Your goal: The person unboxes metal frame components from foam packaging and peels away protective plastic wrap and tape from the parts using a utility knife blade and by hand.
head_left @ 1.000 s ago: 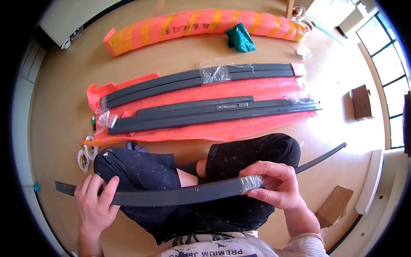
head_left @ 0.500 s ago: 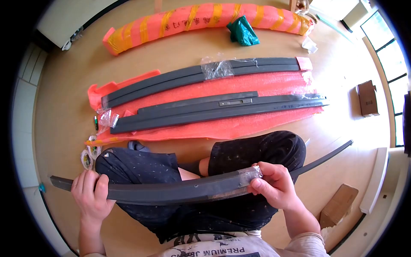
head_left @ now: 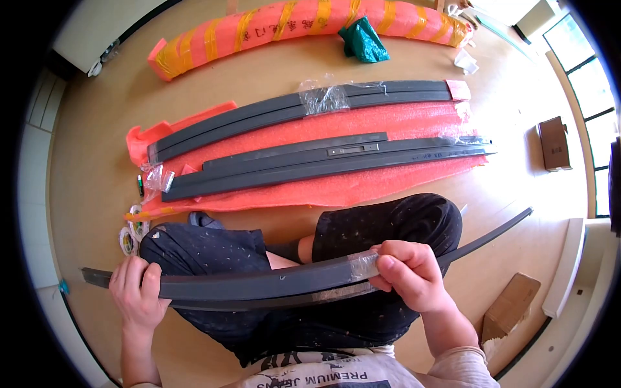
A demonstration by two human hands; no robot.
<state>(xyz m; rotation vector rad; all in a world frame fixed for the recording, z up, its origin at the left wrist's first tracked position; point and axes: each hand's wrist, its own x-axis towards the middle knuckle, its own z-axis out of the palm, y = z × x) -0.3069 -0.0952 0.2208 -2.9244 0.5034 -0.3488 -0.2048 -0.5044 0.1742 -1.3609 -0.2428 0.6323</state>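
Dark grey profile strips (head_left: pixel 226 287) lie across the lap, a lower one showing under the upper. My left hand (head_left: pixel 137 284) is wrapped around their left part, fingers on top. Clear tape (head_left: pixel 363 266) covers the upper strip near its right portion, and more of it shows on the lower strip. My right hand (head_left: pixel 409 273) is closed in a pinch at the tape's right edge; whether tape or strip is between the fingertips is partly hidden. Beyond the right hand, a thin dark length (head_left: pixel 495 235) reaches out to the right.
Ahead, pink foam sheet (head_left: pixel 259 197) bears more grey profiles (head_left: pixel 252 121). Behind it lie a pink-and-yellow taped bundle (head_left: pixel 259 32) and a green plastic bag (head_left: pixel 365 42). Tape rolls (head_left: pixel 128 240) sit left of the knee; cardboard (head_left: pixel 511 305) and a brown box (head_left: pixel 554 143) are right.
My right hand has moved slightly left along the strip and closed more tightly at the tape. The upper strip has shifted, so more of the lower one shows. The view has shifted slightly.
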